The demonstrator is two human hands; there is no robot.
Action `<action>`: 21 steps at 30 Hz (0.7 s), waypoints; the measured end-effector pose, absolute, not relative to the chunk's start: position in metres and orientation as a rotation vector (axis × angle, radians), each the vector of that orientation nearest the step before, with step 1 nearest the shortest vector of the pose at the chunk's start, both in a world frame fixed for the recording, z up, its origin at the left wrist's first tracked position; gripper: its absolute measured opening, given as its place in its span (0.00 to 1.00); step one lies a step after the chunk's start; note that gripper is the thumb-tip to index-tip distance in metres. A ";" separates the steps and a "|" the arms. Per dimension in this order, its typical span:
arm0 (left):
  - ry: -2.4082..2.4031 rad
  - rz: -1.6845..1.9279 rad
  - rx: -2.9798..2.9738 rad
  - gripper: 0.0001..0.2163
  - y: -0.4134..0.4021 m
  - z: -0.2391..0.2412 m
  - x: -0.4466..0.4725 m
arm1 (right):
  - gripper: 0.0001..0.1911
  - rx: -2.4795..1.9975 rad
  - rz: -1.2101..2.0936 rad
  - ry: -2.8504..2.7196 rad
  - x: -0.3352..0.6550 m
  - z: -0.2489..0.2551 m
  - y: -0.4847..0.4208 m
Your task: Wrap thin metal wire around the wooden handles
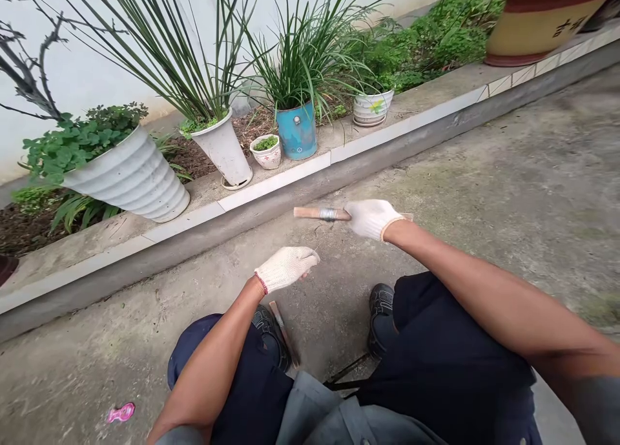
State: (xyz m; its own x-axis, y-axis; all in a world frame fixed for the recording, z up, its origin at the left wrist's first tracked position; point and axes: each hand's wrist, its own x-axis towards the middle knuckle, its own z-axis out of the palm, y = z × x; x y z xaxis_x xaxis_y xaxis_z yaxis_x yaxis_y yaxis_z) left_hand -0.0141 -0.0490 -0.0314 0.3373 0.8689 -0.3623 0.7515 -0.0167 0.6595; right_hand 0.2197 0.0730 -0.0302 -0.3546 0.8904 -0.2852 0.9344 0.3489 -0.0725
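My right hand [371, 219], in a white knitted glove, is closed around a wooden stick [307, 212] that points left above the concrete. Silvery wire [328, 214] is wound in a band round the stick, just left of my fingers. My left hand [287, 269], gloved too, is lower and to the left, apart from the stick. Its fingers are pinched together, and a faint thin strand that looks like wire shows at the tips. Beside my left shoe [271, 335] another wooden piece [283, 332] rests on the ground, its lower end dark.
A tiled ledge [276, 177] crosses ahead, bearing a ribbed white pot [130, 177], a tall white pot [225, 151], a small pot [267, 155], a blue bucket [296, 132] and a yellow pot [542, 28]. A pink object [121, 413] lies on the concrete at lower left.
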 end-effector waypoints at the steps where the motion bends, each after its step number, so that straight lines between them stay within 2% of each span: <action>1: 1.474 0.194 1.807 0.19 -0.049 -0.030 -0.016 | 0.17 1.574 -0.296 2.357 0.219 -0.033 0.071; 4: 1.528 0.220 1.899 0.19 -0.047 -0.026 -0.020 | 0.15 1.183 -0.333 2.325 0.219 -0.040 0.058; 7: 1.519 0.204 1.932 0.20 -0.045 -0.027 -0.022 | 0.08 0.731 -0.578 2.419 0.224 -0.044 0.045; 11: 1.520 0.207 1.812 0.20 -0.045 -0.034 -0.020 | 0.10 0.479 -0.883 2.484 0.232 -0.038 0.041; 14: 1.445 0.204 1.767 0.18 -0.045 -0.038 -0.019 | 0.12 0.576 -0.951 2.537 0.235 -0.025 0.043; 17: 1.421 0.175 1.761 0.18 -0.048 -0.039 -0.016 | 0.15 0.869 -0.999 2.608 0.231 -0.014 0.046; 21: 1.461 0.194 1.699 0.19 -0.051 -0.037 -0.009 | 0.19 1.348 -0.859 2.686 0.222 -0.013 0.056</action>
State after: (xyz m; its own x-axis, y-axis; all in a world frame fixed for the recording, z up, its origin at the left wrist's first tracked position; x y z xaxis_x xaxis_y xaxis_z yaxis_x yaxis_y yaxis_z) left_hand -0.0095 -0.0506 -0.0372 0.3014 0.8655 -0.4001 0.7315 0.0593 0.6793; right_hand 0.2222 0.0563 -0.0130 -0.6280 0.7367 -0.2509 0.7456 0.4771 -0.4653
